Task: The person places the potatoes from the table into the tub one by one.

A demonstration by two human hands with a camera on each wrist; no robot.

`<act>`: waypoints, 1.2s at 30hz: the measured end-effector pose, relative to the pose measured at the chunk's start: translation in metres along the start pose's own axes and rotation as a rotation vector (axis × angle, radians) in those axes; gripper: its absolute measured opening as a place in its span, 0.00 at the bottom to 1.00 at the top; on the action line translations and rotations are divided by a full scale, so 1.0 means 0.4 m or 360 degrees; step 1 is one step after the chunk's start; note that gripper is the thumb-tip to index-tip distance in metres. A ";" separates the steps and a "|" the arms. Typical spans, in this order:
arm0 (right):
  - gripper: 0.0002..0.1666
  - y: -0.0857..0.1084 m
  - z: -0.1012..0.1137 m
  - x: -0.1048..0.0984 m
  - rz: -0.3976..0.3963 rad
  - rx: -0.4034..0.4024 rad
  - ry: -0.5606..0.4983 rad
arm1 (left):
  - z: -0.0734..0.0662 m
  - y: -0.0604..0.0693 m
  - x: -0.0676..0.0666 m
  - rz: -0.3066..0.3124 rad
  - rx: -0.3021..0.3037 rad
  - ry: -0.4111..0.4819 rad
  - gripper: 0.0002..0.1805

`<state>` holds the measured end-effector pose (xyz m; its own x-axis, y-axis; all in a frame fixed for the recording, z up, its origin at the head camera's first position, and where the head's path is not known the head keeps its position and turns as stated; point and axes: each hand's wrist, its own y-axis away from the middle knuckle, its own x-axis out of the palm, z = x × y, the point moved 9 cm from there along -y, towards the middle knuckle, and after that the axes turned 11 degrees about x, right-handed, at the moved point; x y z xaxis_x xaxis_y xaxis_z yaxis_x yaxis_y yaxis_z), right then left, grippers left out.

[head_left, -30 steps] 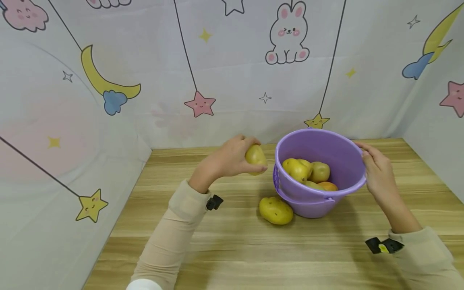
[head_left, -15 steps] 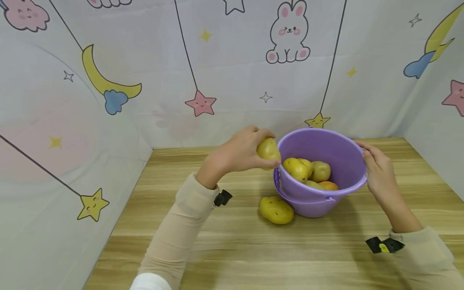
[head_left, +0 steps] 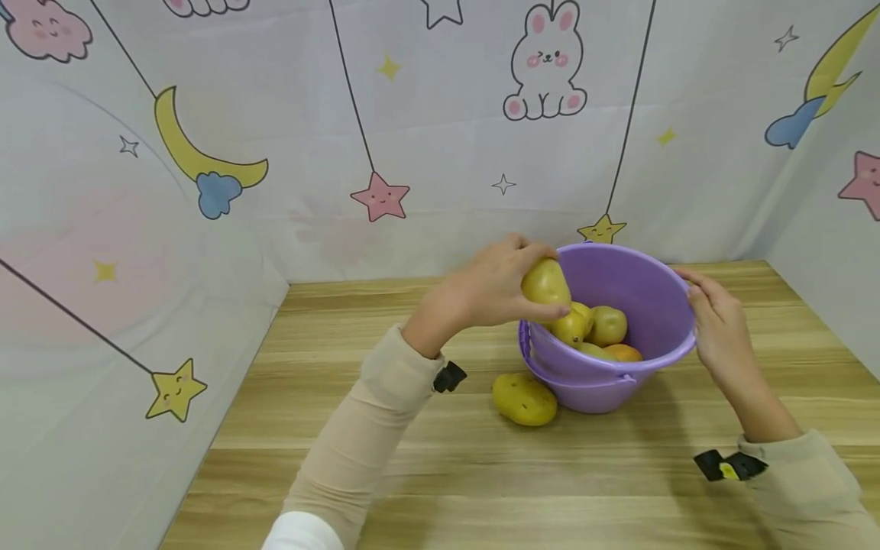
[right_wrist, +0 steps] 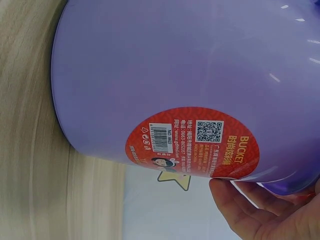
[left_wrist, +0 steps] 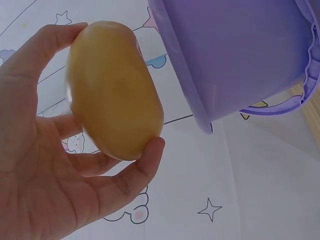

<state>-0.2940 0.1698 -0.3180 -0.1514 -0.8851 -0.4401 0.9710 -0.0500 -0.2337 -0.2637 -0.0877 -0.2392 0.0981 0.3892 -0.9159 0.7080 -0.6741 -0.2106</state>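
My left hand pinches a yellow potato between thumb and fingers, over the left rim of a purple bucket. Seen from the left wrist, the held potato is smooth and oval, apart from the bucket wall in that view. My right hand grips the bucket's right rim; the right wrist view shows its fingers at the rim below a red label. Inside the bucket lie several yellowish pieces and an orange one, partly hidden.
Another yellow potato lies on the wood-grain table, close against the bucket's left front base. The bucket's handle hangs down on its outside. A white cartoon-printed cloth stands behind and at both sides.
My left hand has carried its potato rightward, from beside the bucket to over its left rim. My right hand, the bucket and the potato on the table have stayed in place.
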 end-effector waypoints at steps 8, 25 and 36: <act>0.25 -0.001 -0.003 -0.002 -0.0014 -0.0010 -0.0005 | -0.028 -0.031 0.022 0.0006 0.0057 -0.0032 0.39; 0.25 0.000 -0.008 -0.002 -0.0006 0.0006 -0.0006 | -0.067 -0.058 0.058 0.0069 0.0124 -0.0016 0.37; 0.25 0.000 -0.008 -0.005 -0.0010 0.0004 -0.0017 | -0.058 -0.045 0.059 0.0097 0.0109 -0.0021 0.36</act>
<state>-0.2944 0.1729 -0.3199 -0.1553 -0.8897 -0.4293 0.9705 -0.0563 -0.2344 -0.2580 -0.0518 -0.2492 0.1302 0.3380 -0.9321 0.6516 -0.7377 -0.1765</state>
